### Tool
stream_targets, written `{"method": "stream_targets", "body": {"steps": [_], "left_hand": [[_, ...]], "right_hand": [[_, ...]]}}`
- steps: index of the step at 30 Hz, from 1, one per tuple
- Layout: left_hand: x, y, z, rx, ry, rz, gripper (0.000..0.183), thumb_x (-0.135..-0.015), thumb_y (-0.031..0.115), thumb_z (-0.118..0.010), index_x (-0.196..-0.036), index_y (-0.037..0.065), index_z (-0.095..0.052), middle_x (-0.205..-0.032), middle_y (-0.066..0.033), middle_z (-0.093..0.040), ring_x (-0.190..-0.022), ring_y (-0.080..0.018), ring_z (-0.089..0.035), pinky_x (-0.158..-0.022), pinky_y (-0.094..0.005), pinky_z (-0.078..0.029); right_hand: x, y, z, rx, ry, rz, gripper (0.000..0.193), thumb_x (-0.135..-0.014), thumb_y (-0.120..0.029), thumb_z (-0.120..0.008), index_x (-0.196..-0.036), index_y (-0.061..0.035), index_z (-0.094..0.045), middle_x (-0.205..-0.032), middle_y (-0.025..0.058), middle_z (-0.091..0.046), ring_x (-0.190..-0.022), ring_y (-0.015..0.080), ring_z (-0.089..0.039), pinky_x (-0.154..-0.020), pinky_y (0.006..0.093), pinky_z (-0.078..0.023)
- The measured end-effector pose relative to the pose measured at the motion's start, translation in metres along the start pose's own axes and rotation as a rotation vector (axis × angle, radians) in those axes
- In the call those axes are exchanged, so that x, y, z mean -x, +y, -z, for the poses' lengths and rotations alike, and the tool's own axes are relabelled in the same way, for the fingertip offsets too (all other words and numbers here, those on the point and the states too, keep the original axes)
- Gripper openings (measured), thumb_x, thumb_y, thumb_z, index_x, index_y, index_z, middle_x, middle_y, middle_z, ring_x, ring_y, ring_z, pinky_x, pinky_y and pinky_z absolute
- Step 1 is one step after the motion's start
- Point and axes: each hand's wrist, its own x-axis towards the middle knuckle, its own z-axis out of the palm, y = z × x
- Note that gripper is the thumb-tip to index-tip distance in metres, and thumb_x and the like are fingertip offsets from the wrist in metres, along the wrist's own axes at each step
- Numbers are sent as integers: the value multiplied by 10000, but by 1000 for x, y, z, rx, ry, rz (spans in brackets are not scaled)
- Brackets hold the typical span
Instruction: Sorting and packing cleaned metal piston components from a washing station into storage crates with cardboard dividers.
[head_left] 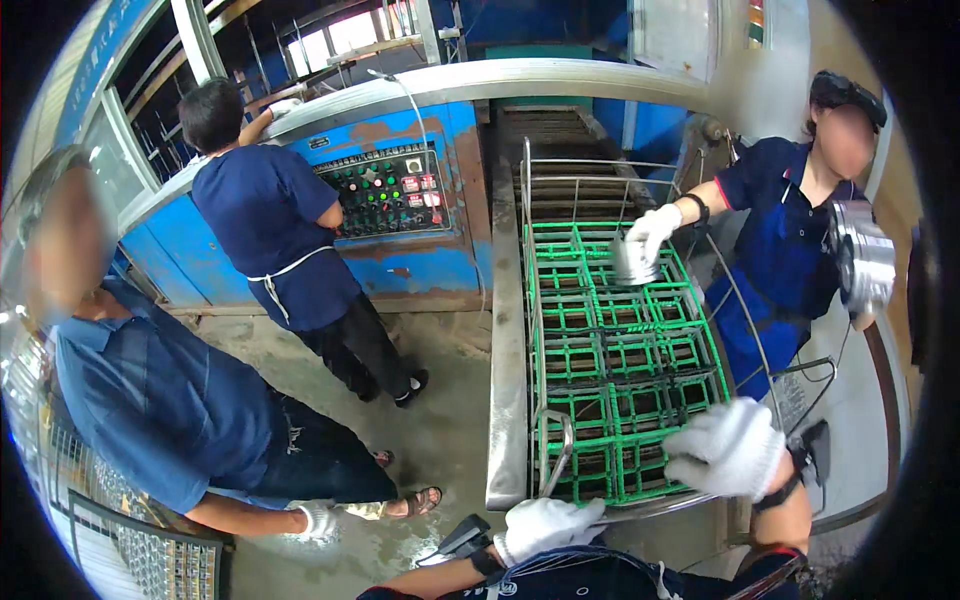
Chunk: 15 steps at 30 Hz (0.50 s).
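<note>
We look down on a green-barred rack (650, 326) lying before the wearer, its cells probably there to keep pieces apart. The wearer's left hand (550, 530), gloved, is at the rack's near edge, perhaps steadying it; we cannot tell whether its grip is closed. The right hand (730, 450) is above the near right corner, grip spread apart. Across from us, a co-worker's gloved hand (655, 228) holds shiny metal rounds (637, 266) over the far cells.
</note>
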Motion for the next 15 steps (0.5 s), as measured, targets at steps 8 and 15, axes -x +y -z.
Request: {"method": "stream_targets", "body": {"steps": [8, 15], "left_hand": [[24, 21, 8, 137, 346, 41, 476, -875, 320, -736, -1283, 95, -638, -933, -151, -707, -816, -342, -689, -715, -417, -555], [130, 20, -42, -55, 403, 36, 534, -864, 313, -654, -1329, 72, -550, -1051, -198, -672, -901, -402, -658, -786, -478, -542]], "right_hand": [[117, -81, -10, -581, -382, -171, 279, -886, -283, -721, -1064, -69, -741, -937, 153, -740, -866, 304, -722, -752, 370, -581], [195, -161, -130, -956, -359, -650, 400, -869, -305, -714, -1213, -101, -703, -965, 128, -750, -900, 248, -728, -786, 336, -565]]}}
